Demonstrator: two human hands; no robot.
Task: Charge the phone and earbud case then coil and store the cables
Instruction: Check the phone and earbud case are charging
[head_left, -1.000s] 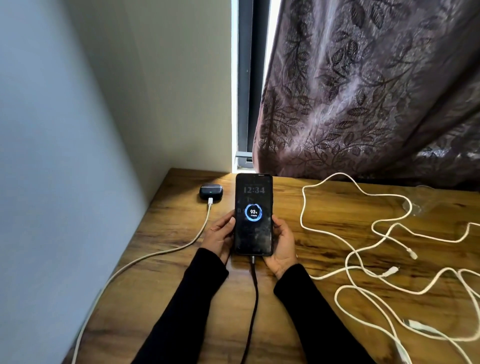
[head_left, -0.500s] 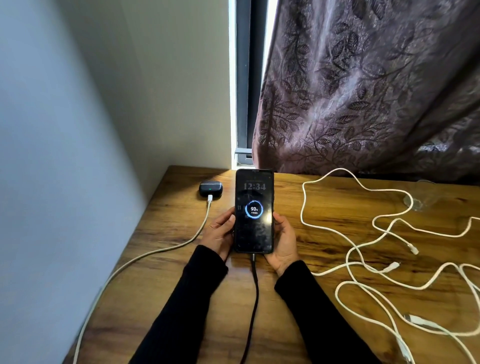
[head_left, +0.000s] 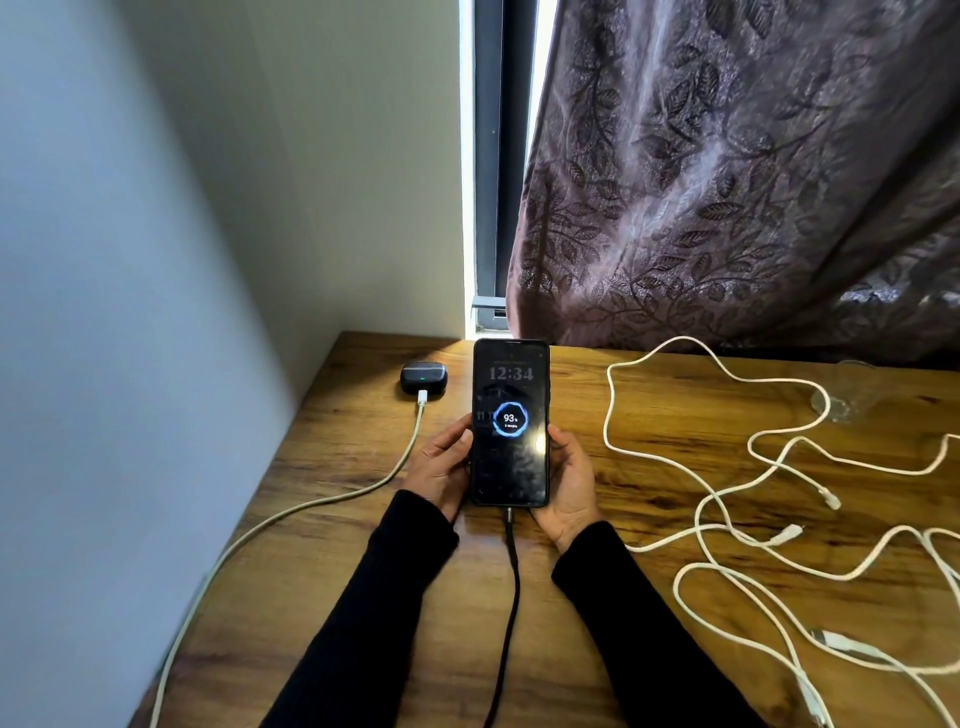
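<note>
Phone (head_left: 510, 423), rigid, glassy, probably slippery, stands propped on the desk (head_left: 649, 415), gripped along both edges by left hand (head_left: 441, 465) and right hand (head_left: 569, 480); black cable (head_left: 511, 582) plugged in below.

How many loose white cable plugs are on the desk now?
4 visible: plugs at and, all right of the phone; more may lie off-frame.

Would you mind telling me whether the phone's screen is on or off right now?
On. The phone shows 12:34 and a glowing ring reading 93, with the black cable plugged into its bottom edge.
</note>
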